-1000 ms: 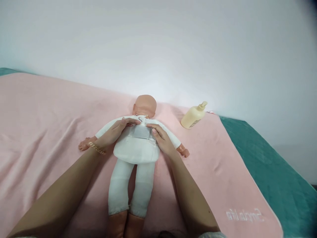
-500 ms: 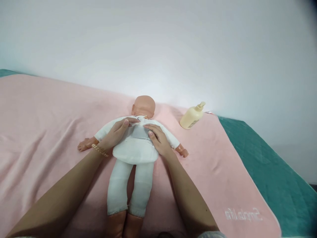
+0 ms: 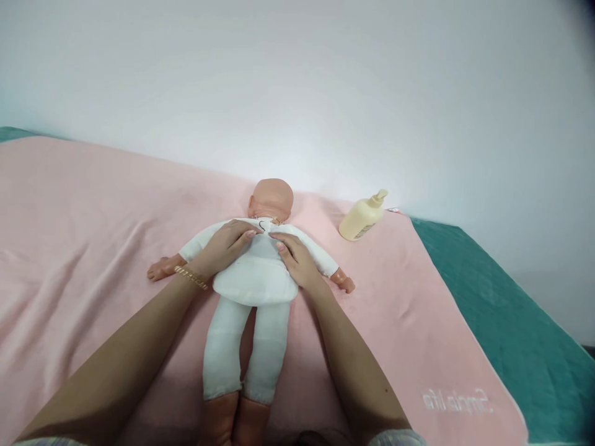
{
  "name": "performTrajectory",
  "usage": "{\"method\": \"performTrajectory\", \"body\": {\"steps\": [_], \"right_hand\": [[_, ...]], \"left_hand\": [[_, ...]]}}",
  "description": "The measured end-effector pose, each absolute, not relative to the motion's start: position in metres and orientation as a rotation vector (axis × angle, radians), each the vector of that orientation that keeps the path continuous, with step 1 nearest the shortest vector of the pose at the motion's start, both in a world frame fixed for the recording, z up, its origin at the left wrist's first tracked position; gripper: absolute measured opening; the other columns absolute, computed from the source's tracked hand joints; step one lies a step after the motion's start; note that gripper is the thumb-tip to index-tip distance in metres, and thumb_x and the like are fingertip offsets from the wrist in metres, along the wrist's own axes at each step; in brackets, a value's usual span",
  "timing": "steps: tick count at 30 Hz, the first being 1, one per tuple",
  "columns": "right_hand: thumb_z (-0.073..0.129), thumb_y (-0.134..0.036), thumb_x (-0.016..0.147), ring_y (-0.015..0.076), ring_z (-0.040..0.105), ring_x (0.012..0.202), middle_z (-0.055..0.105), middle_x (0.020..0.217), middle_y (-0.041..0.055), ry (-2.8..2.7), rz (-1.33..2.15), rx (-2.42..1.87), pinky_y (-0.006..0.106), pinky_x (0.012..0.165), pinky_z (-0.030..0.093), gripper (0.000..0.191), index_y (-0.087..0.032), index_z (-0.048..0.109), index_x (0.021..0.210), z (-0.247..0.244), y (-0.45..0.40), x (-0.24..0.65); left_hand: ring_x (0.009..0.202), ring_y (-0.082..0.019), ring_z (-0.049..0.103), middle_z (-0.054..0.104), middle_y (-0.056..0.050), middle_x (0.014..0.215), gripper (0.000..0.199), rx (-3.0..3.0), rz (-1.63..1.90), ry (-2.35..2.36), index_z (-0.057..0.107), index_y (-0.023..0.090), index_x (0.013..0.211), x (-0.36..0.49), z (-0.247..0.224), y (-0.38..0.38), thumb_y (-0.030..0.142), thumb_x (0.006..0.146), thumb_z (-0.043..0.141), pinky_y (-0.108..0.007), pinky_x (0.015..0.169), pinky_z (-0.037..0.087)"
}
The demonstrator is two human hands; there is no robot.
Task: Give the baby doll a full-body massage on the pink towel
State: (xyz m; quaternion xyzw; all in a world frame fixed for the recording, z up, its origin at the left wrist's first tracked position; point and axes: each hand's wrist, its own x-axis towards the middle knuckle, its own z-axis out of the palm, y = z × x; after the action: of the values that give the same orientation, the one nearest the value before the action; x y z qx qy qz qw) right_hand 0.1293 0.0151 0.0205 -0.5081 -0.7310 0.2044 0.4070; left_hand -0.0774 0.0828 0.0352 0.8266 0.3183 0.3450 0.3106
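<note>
Doll (image 3: 255, 272) lies face down on pink blanket (image 3: 400, 347), its feet indistinct at the frame edge. Left hand (image 3: 300, 260) and right hand (image 3: 227, 246) rest flat on its upper back, fingers extended, pinching nothing. Pump bottle (image 3: 360, 220) contents: not discernible.

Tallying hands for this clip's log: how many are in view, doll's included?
4. The person's left hand and right hand rest on the back of the doll; one doll hand lies out left, the other out right.
</note>
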Motion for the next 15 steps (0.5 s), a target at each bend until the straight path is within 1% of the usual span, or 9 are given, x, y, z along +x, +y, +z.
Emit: {"method": "performTrajectory", "body": {"steps": [4,9,12,15], "right_hand": [[0.031,-0.060,0.102,0.0232,0.057,0.121,0.066,0.126,0.0121,-1.858,0.479,-1.275,0.040,0.107,0.040,0.058,-0.018,0.064,0.123,0.019,0.014,0.128],[0.031,-0.058,0.102,0.0237,0.045,0.137,0.052,0.145,0.0125,-1.911,0.417,-1.273,0.044,0.115,0.033,0.059,-0.018,0.053,0.140,0.014,0.014,0.128],[0.029,-0.059,0.102,0.0242,0.047,0.135,0.053,0.145,0.0121,-1.925,0.417,-1.300,0.046,0.114,0.034,0.060,-0.020,0.052,0.140,0.013,0.015,0.128],[0.029,-0.059,0.102,0.0240,0.047,0.135,0.055,0.143,0.0107,-1.914,0.435,-1.307,0.046,0.114,0.034,0.058,-0.021,0.054,0.139,0.015,0.014,0.128]], "left_hand": [[0.114,-0.029,0.060,0.071,-0.013,0.114,0.052,2.217,0.901,0.858,0.068,0.017,0.106,-0.077,0.034,0.081,0.055,0.098,0.033,-0.044,0.104,0.039],[0.121,-0.029,0.055,0.066,-0.013,0.126,0.048,2.372,0.938,0.860,0.062,0.014,0.121,-0.075,0.027,0.081,0.047,0.098,0.036,-0.046,0.107,0.038],[0.118,-0.028,0.056,0.067,-0.011,0.124,0.044,2.430,0.890,0.858,0.063,0.016,0.121,-0.075,0.028,0.083,0.044,0.099,0.037,-0.047,0.106,0.039],[0.115,-0.027,0.057,0.069,-0.010,0.121,0.037,2.492,1.019,0.790,0.065,0.019,0.117,-0.079,0.039,0.071,0.040,0.099,0.040,-0.048,0.103,0.042]]}}
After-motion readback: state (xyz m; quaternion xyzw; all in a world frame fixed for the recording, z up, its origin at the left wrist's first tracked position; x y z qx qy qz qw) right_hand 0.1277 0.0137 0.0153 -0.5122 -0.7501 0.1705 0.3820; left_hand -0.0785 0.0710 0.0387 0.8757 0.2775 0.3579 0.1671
